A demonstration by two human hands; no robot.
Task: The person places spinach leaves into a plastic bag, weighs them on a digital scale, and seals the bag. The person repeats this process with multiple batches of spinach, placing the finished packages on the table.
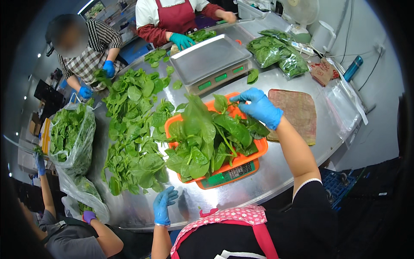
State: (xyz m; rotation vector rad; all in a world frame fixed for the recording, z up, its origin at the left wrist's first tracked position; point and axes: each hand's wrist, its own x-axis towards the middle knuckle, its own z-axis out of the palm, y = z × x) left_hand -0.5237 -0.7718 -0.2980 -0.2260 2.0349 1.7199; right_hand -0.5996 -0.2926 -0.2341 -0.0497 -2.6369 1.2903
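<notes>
An orange basket (pixel 261 149) heaped with leafy greens (pixel 202 138) stands on a small orange scale (pixel 230 173) in front of me. My right hand (pixel 260 108), in a blue glove, is at the basket's far right side, its thumb and fingers pinched on a leafy green sprig (pixel 221 104). My left hand (pixel 164 205), also gloved in blue, is held near the table's front edge, fingers stretched out and holding nothing. One large leaf above the heap is blurred. Left of the basket, loose greens (pixel 131 125) spread over the metal table (pixel 276 183).
A large scale (pixel 209 60) stands beyond the basket, with bagged greens (pixel 276 52) to its right. A brown cloth (pixel 293 114) lies at right. Clear bags of greens (pixel 71 134) stand at the left edge. Several co-workers' gloved hands (pixel 182 41) work around the table.
</notes>
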